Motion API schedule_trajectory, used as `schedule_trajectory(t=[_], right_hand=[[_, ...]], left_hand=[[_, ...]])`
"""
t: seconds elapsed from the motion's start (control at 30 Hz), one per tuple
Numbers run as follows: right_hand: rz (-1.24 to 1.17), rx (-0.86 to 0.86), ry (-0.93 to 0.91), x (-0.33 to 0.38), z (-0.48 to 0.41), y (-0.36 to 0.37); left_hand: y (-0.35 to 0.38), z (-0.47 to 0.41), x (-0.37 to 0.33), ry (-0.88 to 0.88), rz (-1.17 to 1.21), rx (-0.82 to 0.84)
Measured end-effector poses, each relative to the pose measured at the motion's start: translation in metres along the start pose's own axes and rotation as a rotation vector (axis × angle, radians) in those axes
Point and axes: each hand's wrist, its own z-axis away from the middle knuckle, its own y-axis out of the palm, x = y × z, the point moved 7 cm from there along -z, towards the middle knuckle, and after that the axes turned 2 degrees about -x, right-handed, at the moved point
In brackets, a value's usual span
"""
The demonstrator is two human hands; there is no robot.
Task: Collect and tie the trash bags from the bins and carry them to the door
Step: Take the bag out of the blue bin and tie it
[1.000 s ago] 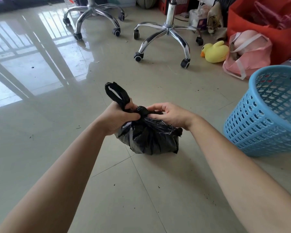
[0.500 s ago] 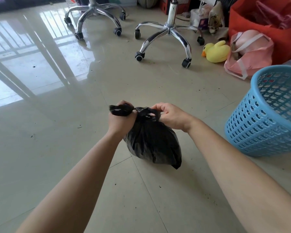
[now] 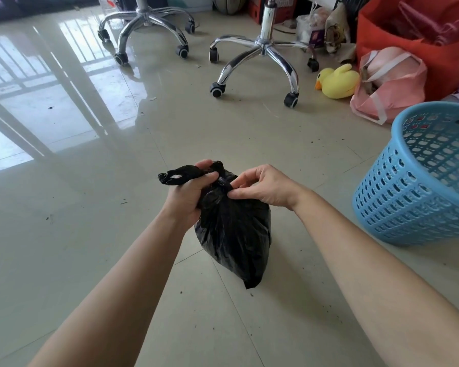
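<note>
Since half a second ago, my right hand (image 3: pixel 265 187) has eased from a full grip to a thumb-and-forefinger pinch at the knot of the black trash bag (image 3: pixel 233 234). My left hand (image 3: pixel 186 193) fists the bag's twisted tail. I see the bag between both hands, over the tiled floor (image 3: pixel 96 234), left of the blue basket (image 3: pixel 408 202).

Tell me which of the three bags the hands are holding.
The black trash bag: the left hand grips its loose end, and the right hand pinches its neck. The pink bag and the red bag sit untouched beyond.
</note>
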Motion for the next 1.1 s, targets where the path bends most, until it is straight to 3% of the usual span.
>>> schedule_trajectory(t=[0.23,0.37,0.5,0.57,0.63,0.73,0.83,0.93,1.1], right_hand=[[-0.02,0.092,0.123,-0.015,0.004,0.0],[-0.051,-0.036,0.067,-0.011,0.0,-0.001],[-0.143,0.01,0.037,0.001,0.002,0.005],[-0.159,-0.066,-0.043,0.014,0.003,0.0],[0.02,-0.248,-0.149,0.024,0.002,-0.013],[0.743,-0.503,-0.461,0.037,0.009,-0.025],[1.148,-0.49,-0.627,0.008,0.026,-0.027],[1.159,-0.499,-0.533,-0.026,0.036,-0.025],[0.612,-0.45,-0.014,-0.067,0.02,-0.035]], left_hand=[[-0.014,-0.004,0.009,0.009,-0.067,0.004],[-0.017,-0.005,0.01,0.021,-0.089,0.01],[-0.005,-0.003,-0.007,0.177,-0.275,0.052],[0.0,-0.003,-0.015,0.216,-0.289,0.076],[0.0,-0.006,-0.018,0.189,-0.189,0.055],[-0.009,-0.012,-0.011,0.134,-0.073,0.017],[-0.061,-0.013,0.001,0.12,-0.173,-0.266],[-0.082,-0.01,0.012,0.084,-0.246,-0.325],[-0.067,-0.014,0.016,0.084,-0.387,-0.251]])
